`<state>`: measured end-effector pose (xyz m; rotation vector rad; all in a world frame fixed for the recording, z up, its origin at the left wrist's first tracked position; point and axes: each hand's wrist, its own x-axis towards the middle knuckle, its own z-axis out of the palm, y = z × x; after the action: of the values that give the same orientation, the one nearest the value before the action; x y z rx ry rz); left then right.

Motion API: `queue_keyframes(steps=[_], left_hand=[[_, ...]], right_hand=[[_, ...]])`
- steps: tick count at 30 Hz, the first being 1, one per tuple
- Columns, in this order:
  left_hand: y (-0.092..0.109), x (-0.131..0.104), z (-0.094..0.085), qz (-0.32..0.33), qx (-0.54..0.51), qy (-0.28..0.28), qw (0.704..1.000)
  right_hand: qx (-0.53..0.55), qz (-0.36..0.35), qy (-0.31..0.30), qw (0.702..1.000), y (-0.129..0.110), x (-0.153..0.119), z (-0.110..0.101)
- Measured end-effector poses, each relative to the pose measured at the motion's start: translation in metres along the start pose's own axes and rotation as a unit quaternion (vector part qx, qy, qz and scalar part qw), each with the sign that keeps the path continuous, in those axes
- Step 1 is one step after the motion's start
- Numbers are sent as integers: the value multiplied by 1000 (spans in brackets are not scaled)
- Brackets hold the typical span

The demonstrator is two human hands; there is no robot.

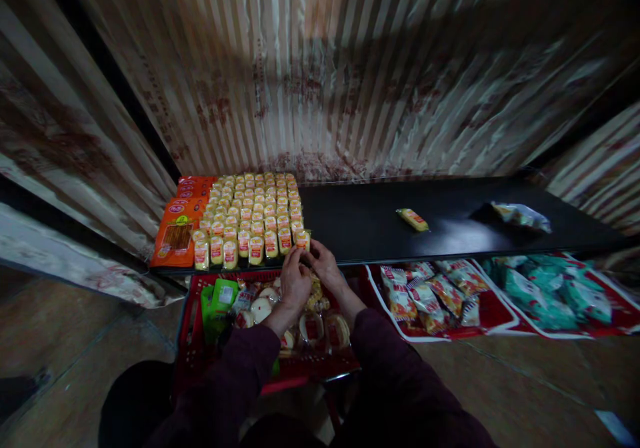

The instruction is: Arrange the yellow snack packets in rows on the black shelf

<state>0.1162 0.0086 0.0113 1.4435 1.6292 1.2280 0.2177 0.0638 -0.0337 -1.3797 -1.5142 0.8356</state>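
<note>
My left hand (pixel 296 278) and my right hand (pixel 325 265) meet at the front edge of a black shelf (pixel 350 221). Between their fingertips is a small wrapped cake (pixel 302 239), yellow with a red label, standing at the front right corner of a block of like cakes (pixel 245 211). Those cakes are upright in close rows. Fingers of both hands are closed against the lower part of this cake, partly hiding it. Left of the rows lie flat orange snack packets (pixel 175 231).
Below my hands, a red basket (pixel 185 341) holds round wrapped pastries (pixel 261 309) and green packets (pixel 220 305). Further right on the shelf lie a single wrapped cake (pixel 414 220) and a shiny packet (pixel 521 217). Baskets with red-white bags (pixel 430 295) and teal bags (pixel 545 288) stand below.
</note>
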Motion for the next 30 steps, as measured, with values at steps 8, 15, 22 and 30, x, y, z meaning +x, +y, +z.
queue_keyframes(steps=[8,15,22,30], left_hand=[[-2,1,0,16,73,-10,997],[-5,2,2,27,107,-19,994],[-3,4,-1,42,146,-31,988],[-15,-2,3,46,136,-46,989]], right_hand=[[-100,-26,13,995,0,3,-1],[-176,-38,30,983,-1,1,0],[-223,-40,31,974,-5,-3,3],[-226,-50,45,972,-4,-2,2]])
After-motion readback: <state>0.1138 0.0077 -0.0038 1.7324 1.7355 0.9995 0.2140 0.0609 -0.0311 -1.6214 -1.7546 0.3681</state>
